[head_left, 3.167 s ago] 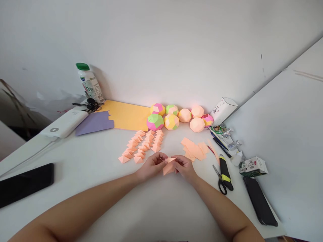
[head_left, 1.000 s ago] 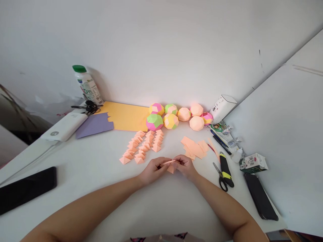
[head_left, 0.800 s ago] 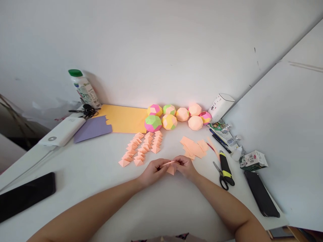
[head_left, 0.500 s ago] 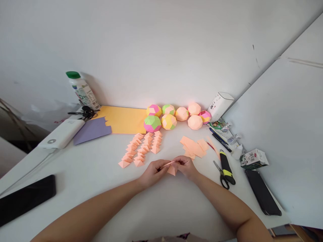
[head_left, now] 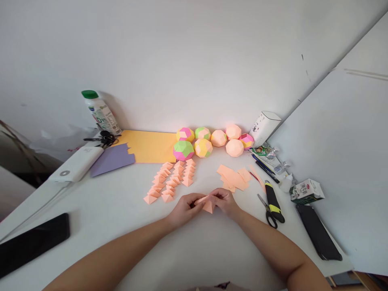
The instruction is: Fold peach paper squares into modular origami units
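Observation:
Between both hands is a small folded piece of peach paper (head_left: 209,205), its pointed corner hanging down toward me. My left hand (head_left: 185,209) pinches its left edge, and my right hand (head_left: 226,202) grips its right side between thumb and fingers. Parts of the paper are covered by the fingertips. Beyond my left hand, rows of folded peach paper pieces (head_left: 172,184) lie overlapped on the white table. A loose pile of flat peach paper pieces (head_left: 235,177) rests beyond my right hand.
Several faceted paper balls (head_left: 203,148) stand along the wall. Scissors (head_left: 268,212) and a utility knife (head_left: 274,202) lie at right, near a milk carton (head_left: 306,191) and a black phone (head_left: 318,232). Yellow paper (head_left: 153,146), a power bank (head_left: 75,163) and another phone (head_left: 36,244) are at left.
The folded paper has tilted between my fingers, so more of its face shows now. Both hands stay on it. The whole view has shifted slightly.

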`<state>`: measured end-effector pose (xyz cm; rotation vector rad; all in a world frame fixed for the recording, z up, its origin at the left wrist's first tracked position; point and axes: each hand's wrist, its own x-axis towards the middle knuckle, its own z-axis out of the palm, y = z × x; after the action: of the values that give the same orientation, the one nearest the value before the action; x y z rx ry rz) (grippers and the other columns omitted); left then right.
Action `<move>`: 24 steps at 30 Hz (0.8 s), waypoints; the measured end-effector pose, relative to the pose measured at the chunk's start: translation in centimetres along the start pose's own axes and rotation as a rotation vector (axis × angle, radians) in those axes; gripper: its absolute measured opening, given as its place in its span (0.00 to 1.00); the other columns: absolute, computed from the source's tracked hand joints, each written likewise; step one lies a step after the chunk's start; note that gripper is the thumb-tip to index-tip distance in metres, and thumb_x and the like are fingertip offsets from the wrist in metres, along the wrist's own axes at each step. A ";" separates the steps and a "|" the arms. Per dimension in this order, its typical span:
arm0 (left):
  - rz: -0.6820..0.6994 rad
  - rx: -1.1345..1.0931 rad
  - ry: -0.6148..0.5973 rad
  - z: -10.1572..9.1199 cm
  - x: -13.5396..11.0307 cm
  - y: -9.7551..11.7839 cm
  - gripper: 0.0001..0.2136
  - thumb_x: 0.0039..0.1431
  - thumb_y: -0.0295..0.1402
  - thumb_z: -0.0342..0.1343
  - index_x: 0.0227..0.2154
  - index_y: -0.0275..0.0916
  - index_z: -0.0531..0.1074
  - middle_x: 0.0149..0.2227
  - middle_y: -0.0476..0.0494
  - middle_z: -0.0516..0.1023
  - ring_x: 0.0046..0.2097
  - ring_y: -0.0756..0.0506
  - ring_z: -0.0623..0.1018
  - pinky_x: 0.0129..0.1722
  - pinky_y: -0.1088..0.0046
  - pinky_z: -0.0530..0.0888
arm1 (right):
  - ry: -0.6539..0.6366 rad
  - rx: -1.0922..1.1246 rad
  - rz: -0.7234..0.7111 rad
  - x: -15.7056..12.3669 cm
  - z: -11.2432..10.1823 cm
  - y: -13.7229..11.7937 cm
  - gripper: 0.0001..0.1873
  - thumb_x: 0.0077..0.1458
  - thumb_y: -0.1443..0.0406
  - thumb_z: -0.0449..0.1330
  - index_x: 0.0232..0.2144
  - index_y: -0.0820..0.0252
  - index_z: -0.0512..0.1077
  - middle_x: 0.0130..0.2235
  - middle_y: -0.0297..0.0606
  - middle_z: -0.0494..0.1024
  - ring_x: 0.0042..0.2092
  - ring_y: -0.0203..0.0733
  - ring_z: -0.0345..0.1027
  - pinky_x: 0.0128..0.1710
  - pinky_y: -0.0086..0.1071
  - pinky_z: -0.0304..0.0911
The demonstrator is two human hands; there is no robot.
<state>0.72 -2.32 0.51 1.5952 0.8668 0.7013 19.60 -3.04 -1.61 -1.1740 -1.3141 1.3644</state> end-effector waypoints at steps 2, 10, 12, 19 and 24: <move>-0.059 -0.096 0.009 0.0 0.0 -0.2 0.15 0.57 0.42 0.51 0.39 0.37 0.73 0.32 0.45 0.76 0.32 0.47 0.73 0.29 0.73 0.69 | 0.015 -0.011 0.008 0.0 0.0 -0.1 0.13 0.48 0.55 0.62 0.26 0.61 0.72 0.23 0.33 0.71 0.26 0.35 0.63 0.25 0.29 0.62; -0.207 -0.258 0.065 -0.3 0.5 -0.4 0.16 0.52 0.44 0.56 0.37 0.36 0.72 0.27 0.47 0.75 0.26 0.50 0.71 0.23 0.75 0.66 | 0.011 -0.042 -0.018 -0.2 0.1 -0.8 0.19 0.58 0.52 0.49 0.29 0.60 0.69 0.25 0.34 0.67 0.25 0.35 0.60 0.22 0.28 0.57; -0.187 -0.241 0.046 -0.4 0.5 -0.4 0.16 0.53 0.45 0.55 0.37 0.37 0.72 0.29 0.46 0.76 0.27 0.49 0.72 0.24 0.75 0.67 | 0.002 -0.073 -0.047 -0.3 0.3 -0.8 0.15 0.57 0.53 0.52 0.32 0.59 0.69 0.29 0.35 0.68 0.27 0.35 0.61 0.23 0.28 0.58; -0.128 -0.232 0.034 -0.3 0.5 -0.7 0.16 0.55 0.44 0.54 0.38 0.37 0.73 0.34 0.43 0.78 0.32 0.47 0.75 0.29 0.72 0.71 | 0.010 -0.244 -0.223 -0.1 0.6 -0.6 0.08 0.50 0.60 0.61 0.31 0.58 0.71 0.37 0.40 0.69 0.34 0.38 0.64 0.30 0.30 0.62; -0.092 -0.276 0.033 -0.2 0.6 -0.9 0.13 0.54 0.42 0.55 0.37 0.37 0.72 0.37 0.43 0.78 0.38 0.45 0.76 0.37 0.69 0.72 | -0.045 -0.212 -0.087 -0.1 0.5 -0.4 0.11 0.49 0.60 0.62 0.36 0.59 0.73 0.34 0.38 0.74 0.33 0.38 0.66 0.31 0.31 0.63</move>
<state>0.74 -1.68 -0.34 1.2937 0.8236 0.7488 19.09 -3.24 -1.22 -1.2164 -1.5541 1.2177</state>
